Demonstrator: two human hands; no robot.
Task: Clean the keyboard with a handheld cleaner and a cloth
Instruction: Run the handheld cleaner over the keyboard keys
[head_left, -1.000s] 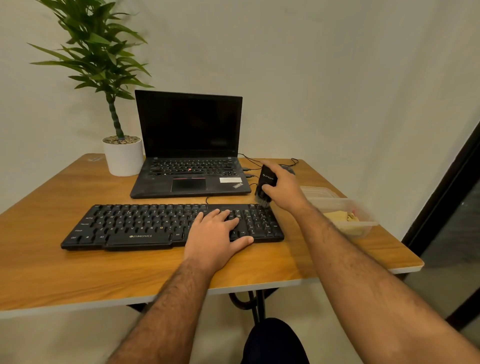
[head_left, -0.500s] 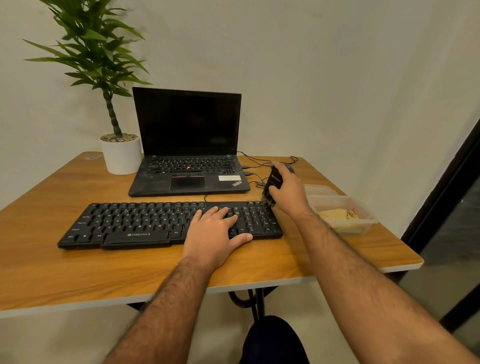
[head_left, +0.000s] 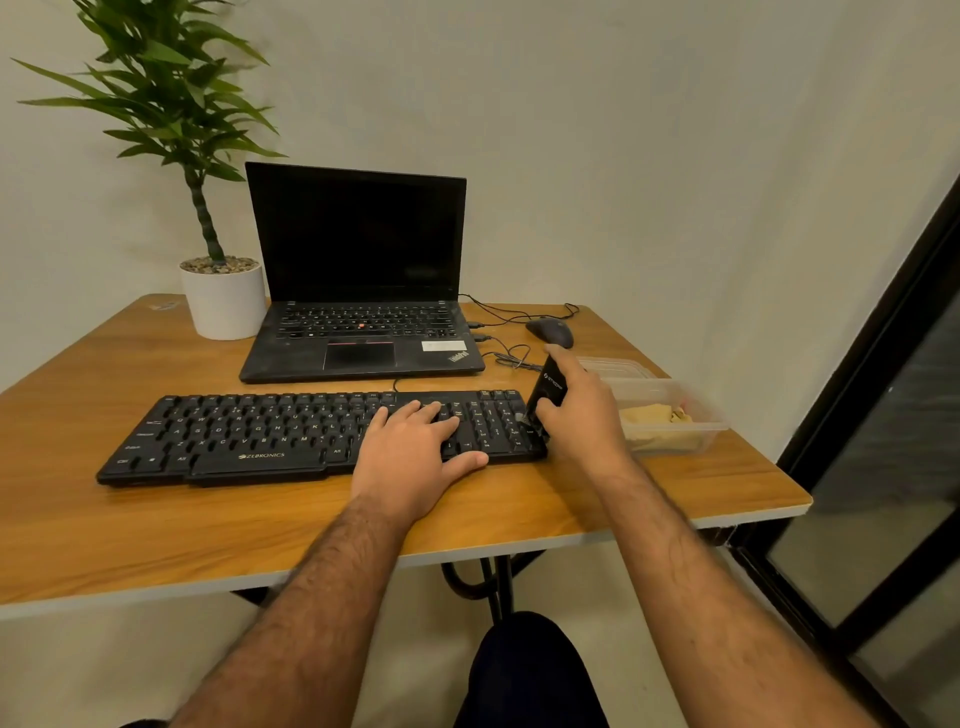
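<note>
On the counter (head_left: 130, 525) the keyboard (head_left: 291, 431) runs nine to three. The left hand (head_left: 410, 457) lies flat on it; the right hand (head_left: 582, 410), at three o'clock, grips the cleaner (head_left: 548, 392) touching its end.

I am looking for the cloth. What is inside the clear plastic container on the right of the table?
The clear plastic container holds crumpled yellowish material, possibly the cloth, plus something small and reddish. What lies underneath it is covered.

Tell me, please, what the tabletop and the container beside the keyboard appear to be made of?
The tabletop looks like wood-grain laminate: streaked orange-brown surface, pale edge band. The container appears clear, slightly frosted plastic, since its yellowish contents show through the walls.
</note>
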